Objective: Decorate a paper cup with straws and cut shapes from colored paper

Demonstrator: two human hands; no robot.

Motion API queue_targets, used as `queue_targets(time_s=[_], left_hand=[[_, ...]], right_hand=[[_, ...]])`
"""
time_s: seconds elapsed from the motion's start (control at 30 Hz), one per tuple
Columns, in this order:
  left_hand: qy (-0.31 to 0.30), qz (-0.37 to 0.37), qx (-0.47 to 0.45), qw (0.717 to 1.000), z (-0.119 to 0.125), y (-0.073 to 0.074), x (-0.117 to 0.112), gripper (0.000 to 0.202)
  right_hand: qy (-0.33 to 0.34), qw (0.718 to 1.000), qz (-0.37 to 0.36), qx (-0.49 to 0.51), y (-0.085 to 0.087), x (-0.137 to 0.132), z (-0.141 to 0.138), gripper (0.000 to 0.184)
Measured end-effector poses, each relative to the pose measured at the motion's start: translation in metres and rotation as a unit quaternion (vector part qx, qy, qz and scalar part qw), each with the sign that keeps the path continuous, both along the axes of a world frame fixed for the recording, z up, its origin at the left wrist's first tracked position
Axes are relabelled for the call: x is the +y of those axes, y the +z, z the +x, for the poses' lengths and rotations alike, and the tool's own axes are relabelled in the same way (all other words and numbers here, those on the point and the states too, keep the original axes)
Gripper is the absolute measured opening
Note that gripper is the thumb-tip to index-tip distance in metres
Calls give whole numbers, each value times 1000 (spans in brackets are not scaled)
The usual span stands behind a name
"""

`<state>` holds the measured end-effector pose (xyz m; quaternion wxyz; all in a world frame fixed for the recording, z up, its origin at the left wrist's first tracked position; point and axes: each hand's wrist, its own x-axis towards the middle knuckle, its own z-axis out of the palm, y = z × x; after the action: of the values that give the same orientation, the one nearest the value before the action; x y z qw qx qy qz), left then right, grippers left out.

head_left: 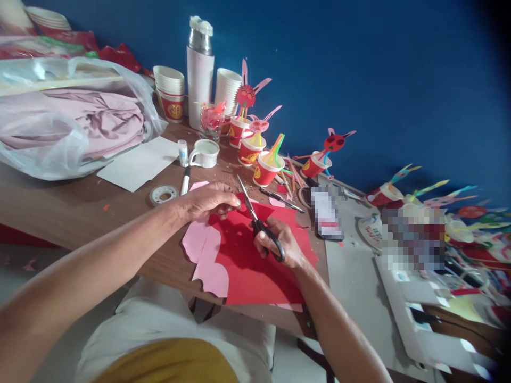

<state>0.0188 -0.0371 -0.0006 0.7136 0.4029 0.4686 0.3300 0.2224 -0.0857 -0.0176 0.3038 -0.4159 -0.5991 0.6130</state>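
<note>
My right hand (281, 244) is closed round the black handles of a pair of scissors (259, 226), whose metal blades point up and away to the left. My left hand (211, 201) pinches a small piece of red paper (261, 214) beside the blades; its exact outline blends with the red below. Under both hands a large red paper sheet (267, 276) lies on the table. Pink paper cut-outs (211, 260) with curved edges stick out from its left side.
Paper cups with straws (268, 169) and rabbit faces stand along the blue wall. A white mug (205, 154), tape roll (163, 195), marker (186, 182), black pen (281, 200) and phone (326, 213) surround the paper. A plastic bag (72, 122) with pink cloth fills the left.
</note>
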Motion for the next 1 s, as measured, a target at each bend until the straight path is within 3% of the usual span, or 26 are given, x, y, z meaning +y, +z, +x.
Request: queue_targets(time_s=[0.5, 1.0], left_hand=[[-66, -6, -32, 997, -4, 0, 3, 16], [-65, -29, -27, 997, -4, 1, 1, 12]], right_hand=[[15, 1000, -1, -7, -1, 0, 2, 39], [21, 999, -15, -22, 1, 1, 3, 36]])
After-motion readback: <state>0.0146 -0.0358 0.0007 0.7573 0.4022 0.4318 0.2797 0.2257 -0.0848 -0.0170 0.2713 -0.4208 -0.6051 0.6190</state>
